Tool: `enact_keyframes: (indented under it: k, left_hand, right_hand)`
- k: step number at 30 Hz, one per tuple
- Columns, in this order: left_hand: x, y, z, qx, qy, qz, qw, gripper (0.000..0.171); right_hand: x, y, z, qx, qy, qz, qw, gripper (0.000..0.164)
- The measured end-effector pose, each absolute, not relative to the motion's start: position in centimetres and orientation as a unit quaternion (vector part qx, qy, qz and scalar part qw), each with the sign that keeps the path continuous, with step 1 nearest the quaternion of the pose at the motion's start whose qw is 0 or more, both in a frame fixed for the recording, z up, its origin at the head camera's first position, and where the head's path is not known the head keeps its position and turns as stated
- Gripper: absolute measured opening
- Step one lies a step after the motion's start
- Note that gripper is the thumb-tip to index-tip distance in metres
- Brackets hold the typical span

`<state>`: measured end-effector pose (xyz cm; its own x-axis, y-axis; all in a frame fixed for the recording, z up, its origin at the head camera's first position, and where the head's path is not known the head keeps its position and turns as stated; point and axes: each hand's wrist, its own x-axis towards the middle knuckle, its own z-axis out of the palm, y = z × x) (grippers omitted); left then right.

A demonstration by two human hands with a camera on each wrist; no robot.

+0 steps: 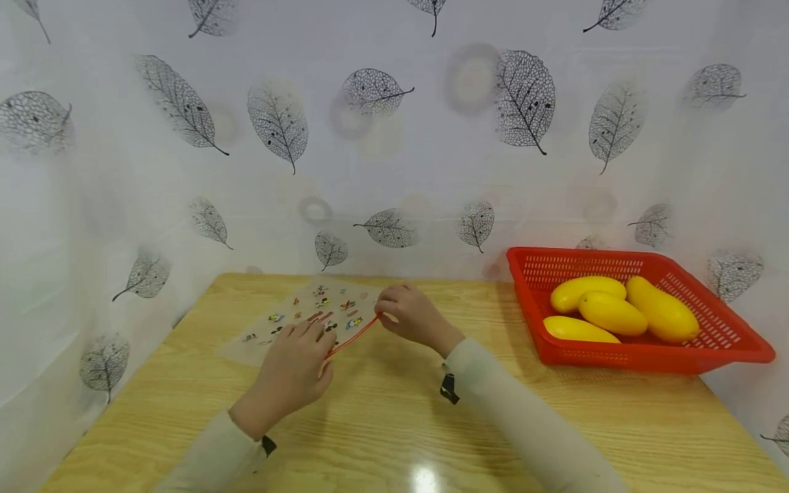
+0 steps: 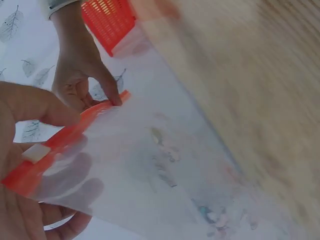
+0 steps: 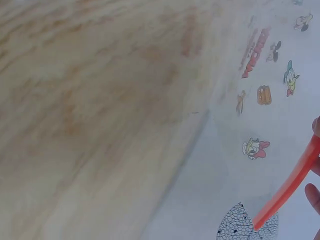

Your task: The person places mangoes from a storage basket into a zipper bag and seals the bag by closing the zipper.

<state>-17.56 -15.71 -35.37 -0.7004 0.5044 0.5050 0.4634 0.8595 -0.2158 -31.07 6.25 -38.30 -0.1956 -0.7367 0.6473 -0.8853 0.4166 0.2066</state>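
Between both hands [image 1: 291, 373] [image 1: 411, 317], bag's red edge [image 1: 355, 335]

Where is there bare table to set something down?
Bare table lies between the left sleeve and right sleeve; another patch runs between the right sleeve and the red basket. A third lies left of the left sleeve. It's crowded around the clear bag, gripped by the left hand and right hand, and inside the basket, among yellow fruits.

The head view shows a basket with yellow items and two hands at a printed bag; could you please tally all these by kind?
Red basket: 1
Yellow oblong items: 4
Printed bag: 1
Left hand and right hand: 2
Total: 8
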Motion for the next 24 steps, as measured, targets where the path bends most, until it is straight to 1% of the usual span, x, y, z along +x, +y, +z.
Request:
enact_keyframes:
  k: [4,6,10,13,16,20,24]
  left_hand:
    - [-17.1,-15.6,-34.2,-0.268,-0.924,0.046,0.270,0.031]
    - [-17.2,-15.6,-33.6,-0.275,-0.923,0.045,0.264,0.033]
    - [-18.2,-15.3,-32.8,-0.297,-0.921,0.031,0.252,0.031]
    - [-19.5,-14.9,-32.5,-0.311,-0.921,0.029,0.233,0.029]
    - [-20.7,-14.4,-32.4,-0.316,-0.925,0.038,0.206,0.027]
    - [-21.9,-13.6,-32.5,-0.319,-0.931,0.047,0.169,0.027]
    - [-22.5,-12.8,-33.1,-0.320,-0.933,0.052,0.158,0.027]
  right_hand:
    - [-30.8,6.5,-38.0,0.537,-0.762,0.111,0.346,0.004]
    - [-30.7,6.7,-37.9,0.541,-0.759,0.109,0.344,0.002]
    - [-30.9,7.1,-37.7,0.552,-0.747,0.103,0.355,0.005]
    - [-30.9,7.4,-37.6,0.560,-0.737,0.096,0.366,0.007]
    - [-31.0,7.7,-37.6,0.566,-0.730,0.091,0.374,0.005]
    - [-31.0,8.0,-37.7,0.568,-0.724,0.089,0.381,0.007]
    - [-30.8,8.3,-37.6,0.565,-0.725,0.090,0.383,0.011]
